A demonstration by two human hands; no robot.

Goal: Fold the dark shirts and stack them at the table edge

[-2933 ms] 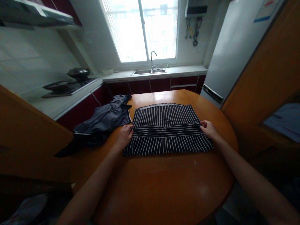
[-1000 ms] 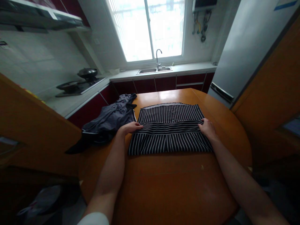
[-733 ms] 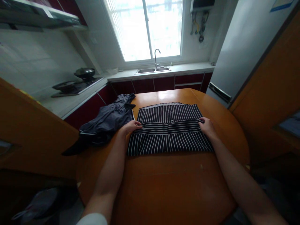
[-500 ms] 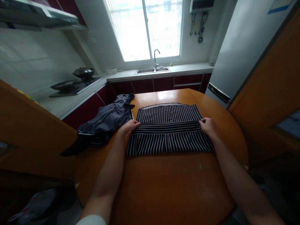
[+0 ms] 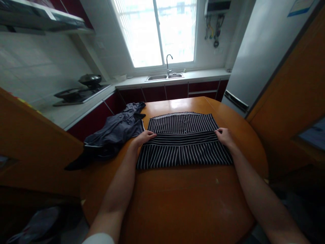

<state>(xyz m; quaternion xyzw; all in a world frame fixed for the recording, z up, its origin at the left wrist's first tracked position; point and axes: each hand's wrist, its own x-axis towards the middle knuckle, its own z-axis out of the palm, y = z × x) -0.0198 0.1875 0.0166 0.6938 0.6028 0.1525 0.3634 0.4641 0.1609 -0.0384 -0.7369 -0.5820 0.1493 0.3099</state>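
A black garment with white stripes (image 5: 182, 154), seemingly a shirt, lies folded flat on the wooden table (image 5: 177, 203). Small buttons run down the middle of its far part, and a band with crosswise stripes spans its width. My left hand (image 5: 144, 137) pinches the band's left end between thumb and fingers. At the opposite end, my right hand (image 5: 224, 136) is closed on the band's edge. Left of the striped garment, close to my left hand, lies a crumpled dark grey garment (image 5: 114, 130) with white piping, part of it hanging past the table's edge.
Beyond the table runs a white counter with a sink (image 5: 165, 77) and a tap under a window. A stove (image 5: 83, 96) with a wok and a pan stands at the left. A grey refrigerator (image 5: 254, 57) rises at the right, beside a wooden panel.
Both hands have slid a little along the band ends, which look straighter and flatter. My left hand has moved slightly inward onto the fabric. The view has shifted slightly; the grey garment is unmoved.
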